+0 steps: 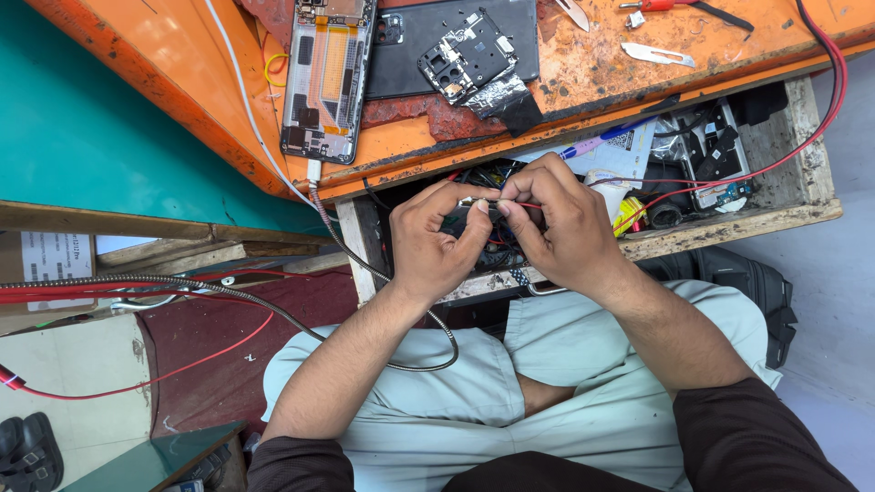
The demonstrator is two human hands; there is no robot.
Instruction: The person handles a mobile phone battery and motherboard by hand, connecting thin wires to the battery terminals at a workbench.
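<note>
My left hand (436, 239) and my right hand (558, 223) meet over an open wooden drawer (729, 223) below the orange workbench (583, 73). Both pinch a thin red wire (524, 205) between thumb and fingertips; its bare tip lies under my left fingertips. The wire runs right across the drawer and up past the bench edge. An opened phone (326, 77) with exposed internals lies on the bench above my left hand, next to a dark back cover (428, 46) carrying a small black circuit part (467, 56).
The drawer holds tangled wires, small parts, a pen (597, 143) and a packet. A braided cable (365, 266) loops over my lap. Blades and a tool lie at the bench's far right (658, 55). A teal surface (82, 128) lies left; sandals (27, 451) on the floor.
</note>
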